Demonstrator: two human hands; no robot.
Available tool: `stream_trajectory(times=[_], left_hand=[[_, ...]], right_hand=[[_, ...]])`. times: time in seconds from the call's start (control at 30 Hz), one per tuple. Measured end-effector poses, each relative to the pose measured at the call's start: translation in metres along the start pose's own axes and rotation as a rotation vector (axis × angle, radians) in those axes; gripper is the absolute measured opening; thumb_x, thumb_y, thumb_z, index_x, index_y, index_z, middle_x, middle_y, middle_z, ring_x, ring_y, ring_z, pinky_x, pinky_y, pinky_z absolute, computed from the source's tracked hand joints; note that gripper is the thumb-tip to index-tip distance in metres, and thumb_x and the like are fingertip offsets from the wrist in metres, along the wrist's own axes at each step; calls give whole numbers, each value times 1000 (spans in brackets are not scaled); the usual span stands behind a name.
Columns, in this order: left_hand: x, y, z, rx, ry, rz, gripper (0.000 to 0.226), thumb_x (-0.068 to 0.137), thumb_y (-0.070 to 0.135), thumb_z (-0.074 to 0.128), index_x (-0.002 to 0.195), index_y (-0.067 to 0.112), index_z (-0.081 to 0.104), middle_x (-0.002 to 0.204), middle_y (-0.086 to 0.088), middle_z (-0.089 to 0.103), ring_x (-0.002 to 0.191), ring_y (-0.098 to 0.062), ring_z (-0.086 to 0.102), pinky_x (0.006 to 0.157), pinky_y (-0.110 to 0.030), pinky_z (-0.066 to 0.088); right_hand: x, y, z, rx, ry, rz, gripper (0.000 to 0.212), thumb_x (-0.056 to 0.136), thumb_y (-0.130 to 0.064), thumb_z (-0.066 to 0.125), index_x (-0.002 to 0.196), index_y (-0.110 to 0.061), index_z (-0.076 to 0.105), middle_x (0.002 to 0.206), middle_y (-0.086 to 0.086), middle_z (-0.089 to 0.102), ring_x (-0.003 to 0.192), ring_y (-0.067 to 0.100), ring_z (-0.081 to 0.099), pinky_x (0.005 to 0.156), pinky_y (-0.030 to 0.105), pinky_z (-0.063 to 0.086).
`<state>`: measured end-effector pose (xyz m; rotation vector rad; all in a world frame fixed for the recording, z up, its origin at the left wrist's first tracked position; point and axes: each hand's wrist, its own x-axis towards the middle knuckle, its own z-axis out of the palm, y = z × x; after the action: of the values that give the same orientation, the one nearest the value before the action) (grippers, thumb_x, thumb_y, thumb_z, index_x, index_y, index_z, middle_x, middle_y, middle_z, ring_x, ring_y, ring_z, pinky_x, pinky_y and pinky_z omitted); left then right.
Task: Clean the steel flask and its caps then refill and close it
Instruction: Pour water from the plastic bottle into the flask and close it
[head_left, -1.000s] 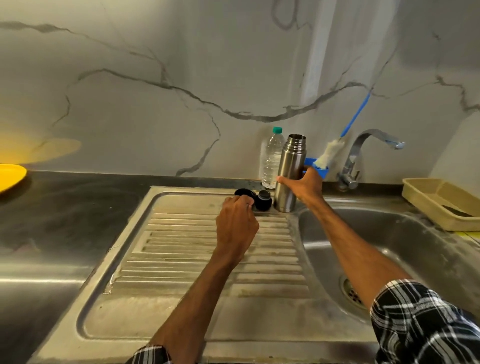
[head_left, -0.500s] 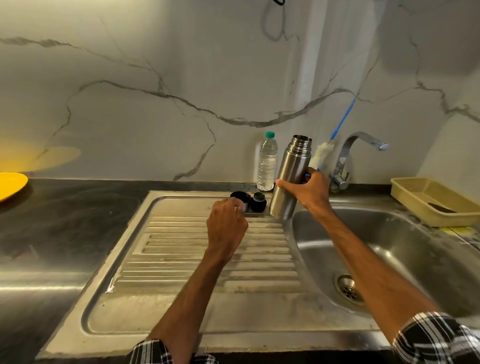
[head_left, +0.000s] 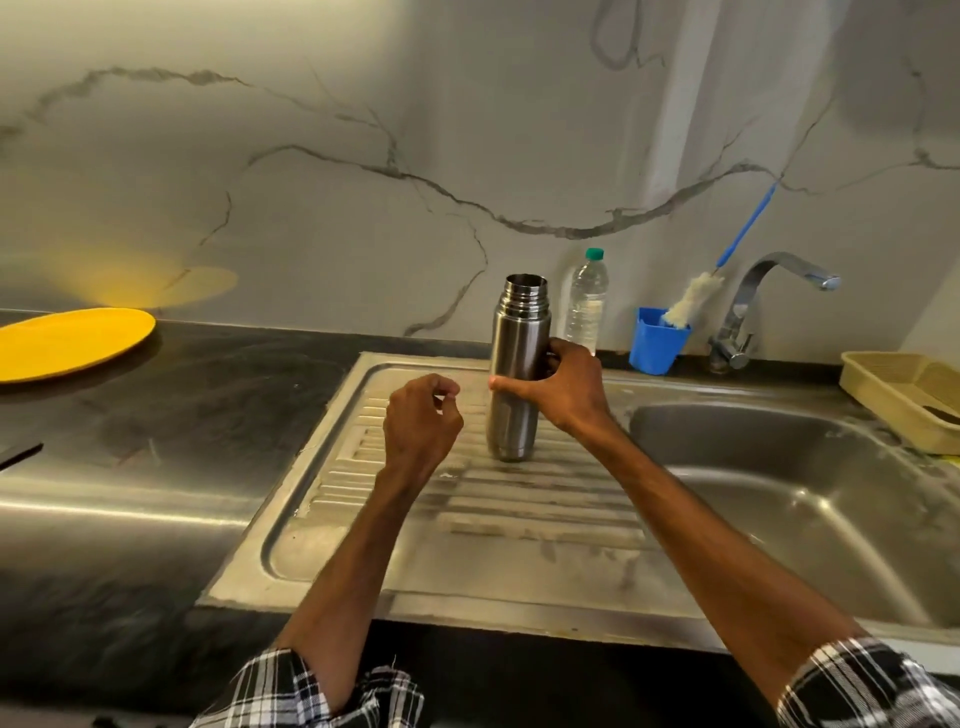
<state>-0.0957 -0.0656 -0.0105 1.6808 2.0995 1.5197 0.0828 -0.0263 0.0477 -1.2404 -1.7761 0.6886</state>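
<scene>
The flask (head_left: 519, 364) stands open on the ribbed drainboard (head_left: 493, 525), left of the sink (head_left: 810, 519). No cap is on its threaded neck, and neither cap is in view. The uncapping looks done. I see no water running from the tap (head_left: 753, 291) and no suds, so I judge that washing, refilling and closing are all still to come. The brush (head_left: 693, 301) sits unused in a blue cup (head_left: 655, 343) by the wall, beside a water bottle (head_left: 587, 301).

The flask's long axis runs vertically, with the mouth up and the base down on the ribs.

The right hand (head_left: 566, 389) wraps the flask at mid-body, thumb across the front. The left hand (head_left: 422, 421) hovers just left of the flask, not touching it, with its fingers curled. I cannot tell whether it holds anything.
</scene>
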Motion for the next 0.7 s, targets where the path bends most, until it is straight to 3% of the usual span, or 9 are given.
stream_trajectory(times=[0.07,0.3,0.43,0.57,0.7], left_hand=[[-2,-8,-6,6,-8,-22,15,90,11,69,100,17,78,100,4,76,83,-10,67,76,-24,54],[-3,-19,-11,79,-42,-74,17,90,14,70,105,17,77,106,2,75,93,-16,69,82,-36,57],[-5,-15,-11,113,-16,-68,16,95,23,68,107,16,76,106,0,76,92,-16,69,80,-35,57],[-6,-11,-10,139,20,-81,26,100,35,62,99,14,77,92,-1,75,74,-11,63,67,-28,47],[-9,-7,-12,142,23,-93,40,102,39,56,73,14,68,62,3,61,53,-8,52,54,-23,37]], right_hand=[[1,-6,15,-11,-1,-11,73,61,-43,94,121,-13,66,112,2,73,97,14,69,85,28,58],[7,-10,45,-17,2,-29,73,62,-45,93,122,-13,66,116,7,73,100,17,70,88,33,59],[7,-6,54,-17,13,-30,74,60,-45,94,121,-14,66,118,6,73,103,17,69,91,36,59],[5,-3,55,-2,12,-37,78,61,-47,93,125,-14,63,122,6,70,108,17,67,91,31,55],[3,4,53,-16,-37,-30,84,63,-52,91,131,-14,59,127,6,68,111,19,67,94,34,56]])
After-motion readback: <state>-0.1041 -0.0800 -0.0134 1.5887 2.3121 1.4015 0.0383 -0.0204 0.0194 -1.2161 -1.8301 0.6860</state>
